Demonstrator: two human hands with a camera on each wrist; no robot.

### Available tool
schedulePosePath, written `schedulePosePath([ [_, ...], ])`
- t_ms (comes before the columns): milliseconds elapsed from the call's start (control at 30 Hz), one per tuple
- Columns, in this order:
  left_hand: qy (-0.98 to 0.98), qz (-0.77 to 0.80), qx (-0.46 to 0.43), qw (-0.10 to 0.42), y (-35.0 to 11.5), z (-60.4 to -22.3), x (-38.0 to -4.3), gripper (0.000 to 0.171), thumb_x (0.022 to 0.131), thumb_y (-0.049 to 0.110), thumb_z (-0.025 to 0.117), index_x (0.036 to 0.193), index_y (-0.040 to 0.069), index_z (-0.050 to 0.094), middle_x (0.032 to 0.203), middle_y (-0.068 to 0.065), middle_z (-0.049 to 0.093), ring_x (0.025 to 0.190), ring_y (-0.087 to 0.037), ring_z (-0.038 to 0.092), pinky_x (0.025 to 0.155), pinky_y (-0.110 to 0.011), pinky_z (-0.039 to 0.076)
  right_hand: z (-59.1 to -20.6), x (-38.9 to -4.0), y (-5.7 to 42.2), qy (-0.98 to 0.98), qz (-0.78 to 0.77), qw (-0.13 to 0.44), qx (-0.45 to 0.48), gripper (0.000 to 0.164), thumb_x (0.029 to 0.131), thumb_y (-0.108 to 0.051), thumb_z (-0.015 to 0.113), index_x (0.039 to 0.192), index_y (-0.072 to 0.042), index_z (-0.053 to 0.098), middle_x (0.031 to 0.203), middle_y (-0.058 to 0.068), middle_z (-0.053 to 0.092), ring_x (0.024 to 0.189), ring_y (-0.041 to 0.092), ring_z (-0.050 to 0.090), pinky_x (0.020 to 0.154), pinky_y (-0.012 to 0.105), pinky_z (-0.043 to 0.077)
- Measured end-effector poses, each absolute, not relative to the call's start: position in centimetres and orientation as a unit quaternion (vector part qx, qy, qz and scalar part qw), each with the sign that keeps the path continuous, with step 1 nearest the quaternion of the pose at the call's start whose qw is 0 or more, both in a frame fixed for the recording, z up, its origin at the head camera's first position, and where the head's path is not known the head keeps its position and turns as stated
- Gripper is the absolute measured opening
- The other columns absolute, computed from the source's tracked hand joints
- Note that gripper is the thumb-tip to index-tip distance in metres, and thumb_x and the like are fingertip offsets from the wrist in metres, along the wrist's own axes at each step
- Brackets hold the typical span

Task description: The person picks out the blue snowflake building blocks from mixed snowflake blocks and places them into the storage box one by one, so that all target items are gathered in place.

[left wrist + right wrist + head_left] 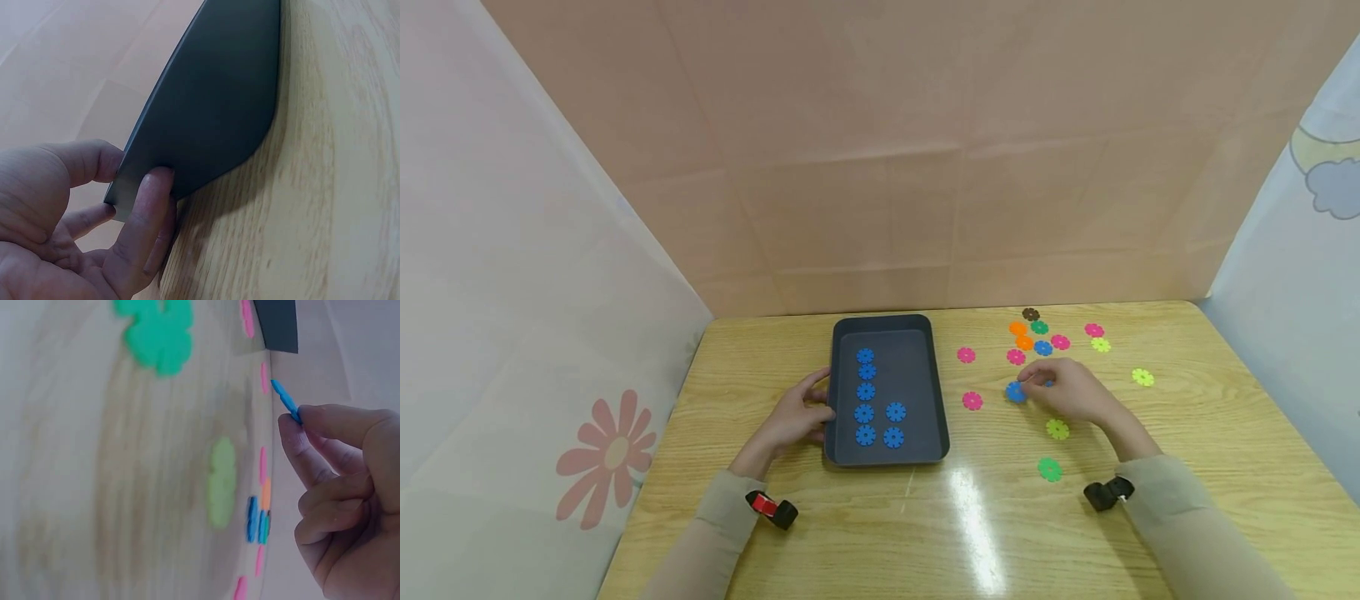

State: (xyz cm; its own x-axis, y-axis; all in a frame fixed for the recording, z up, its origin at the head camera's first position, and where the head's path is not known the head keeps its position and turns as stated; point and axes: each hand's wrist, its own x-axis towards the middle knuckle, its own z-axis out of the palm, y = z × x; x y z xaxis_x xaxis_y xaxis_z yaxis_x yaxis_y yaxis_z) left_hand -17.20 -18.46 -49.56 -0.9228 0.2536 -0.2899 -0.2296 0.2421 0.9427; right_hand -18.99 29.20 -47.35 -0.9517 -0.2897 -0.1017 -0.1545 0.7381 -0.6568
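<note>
A dark grey tray lies on the wooden table, holding several blue notched discs in a long left column and a short right one. At its left edge, my left hand grips the rim, thumb on one side and fingers against the outer wall. Right of the tray, my right hand pinches a blue notched disc by its edge between thumb and forefinger, tilted and raised off the table in the right wrist view. Another blue disc lies on the table beyond that hand.
Pink discs, orange discs, a brown disc, yellow discs and green discs lie scattered on the right of the table. A draped backdrop rises behind the far edge.
</note>
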Motion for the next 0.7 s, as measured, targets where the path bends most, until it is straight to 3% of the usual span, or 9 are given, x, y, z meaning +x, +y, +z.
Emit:
schedulePosePath([
  [300, 0.763, 0.617, 0.007, 0.195, -18.5, -49.6, -17.2, 0.082, 0.090, -0.001, 0.066, 0.163, 0.016, 0.033, 0.131, -0.027, 0.054, 0.082, -0.027, 0.070, 0.062, -0.040, 0.062, -46.3, -19.4, 26.5, 0.913, -0.369, 0.094, -0.145, 0.018, 0.099, -0.024, 0.071, 0.110, -0.010, 0.077, 0.099, 0.002, 0.073, 0.096, 0.025, 0.066, 0.082, 0.042, 0.053],
  [700, 0.764, 0.616, 0.007, 0.194, -18.5, -49.6, -17.1, 0.082, 0.090, 0.000, 0.067, 0.163, 0.016, 0.034, 0.130, -0.026, 0.054, 0.080, -0.026, 0.070, 0.062, -0.040, 0.062, -46.0, -20.8, 21.8, 0.891, -0.416, 0.097, -0.154, 0.013, 0.097, -0.027, 0.074, 0.104, -0.016, 0.078, 0.098, 0.000, 0.072, 0.096, 0.024, 0.064, 0.079, 0.040, 0.052],
])
